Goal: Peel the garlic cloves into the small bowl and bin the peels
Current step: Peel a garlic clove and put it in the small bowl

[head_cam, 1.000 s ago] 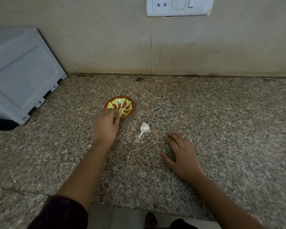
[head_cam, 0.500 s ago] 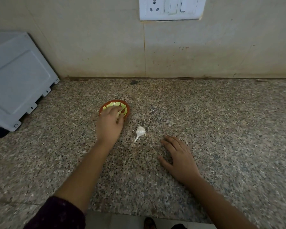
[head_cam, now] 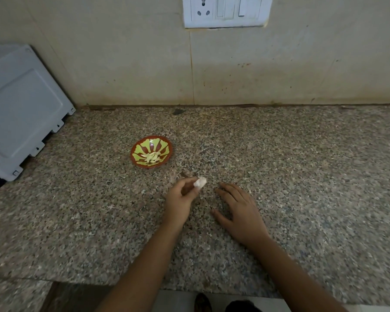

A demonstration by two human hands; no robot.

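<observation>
Item: one garlic piece (head_cam: 200, 182), white and papery, recorded low at the speckled granite countertop (head_cam: 302, 176); whether it was touching the stone or lifted clear of it could not be told. It was placed near the small bowl (head_cam: 152, 141), to its front right and apart from it. Whether a clove remained inside the skin or only husk was left could not be made out. The piece was judged very light, dry and crinkly outside, easily crushed or torn, and liable to shed flakes or drift if released carelessly; any clove within would be firm, and slightly slick once bared. A fingertip pinch across the bulged middle was judged the best hold, with loose skin gathered in so that nothing would be dropped on the way to the bin. The left hand (head_cam: 180, 200) was found narrowly closed, fingers curled, the piece pinched at its fingertips. The right hand (head_cam: 241, 208) was laid palm down on the countertop just beside the left, fingers straight and slightly spread, nothing held. Peeled cloves (head_cam: 152, 157) were noted heaped in the bowl. A grey appliance (head_cam: 20, 109) was logged at far left, a switch plate (head_cam: 225, 11) on the wall above.
</observation>
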